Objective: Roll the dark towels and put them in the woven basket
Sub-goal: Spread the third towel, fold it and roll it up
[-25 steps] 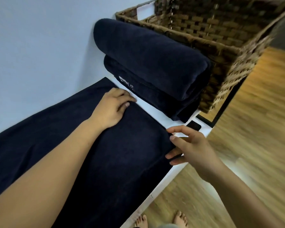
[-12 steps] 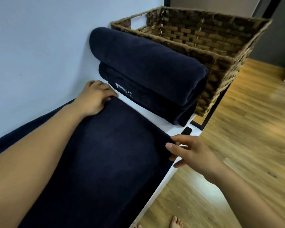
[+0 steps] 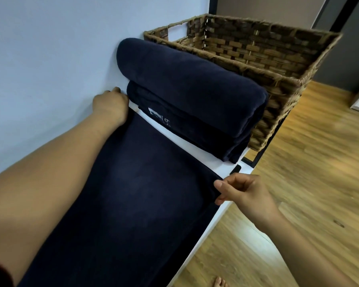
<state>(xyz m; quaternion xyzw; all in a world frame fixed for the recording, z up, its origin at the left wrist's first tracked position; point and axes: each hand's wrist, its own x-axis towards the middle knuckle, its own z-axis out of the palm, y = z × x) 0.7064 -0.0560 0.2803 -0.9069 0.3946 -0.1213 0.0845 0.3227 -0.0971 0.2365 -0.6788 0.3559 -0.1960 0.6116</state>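
The flat towel (image 3: pixel 133 193) lies spread on the shelf (image 3: pixel 174 139), not yet rolled. The right hand (image 3: pixel 243 193) pinches its far right corner; the left hand (image 3: pixel 110 104) sits at the far left corner (fingers hidden, grip unclear). Stacked towels (image 3: pixel 184 79) wait beside the basket (image 3: pixel 278 73). Next, probably, both hands must turn the far edge evenly.

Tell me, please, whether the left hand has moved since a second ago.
Yes: the left hand has slid toward the wall, away from the white label on the lower stacked towel.
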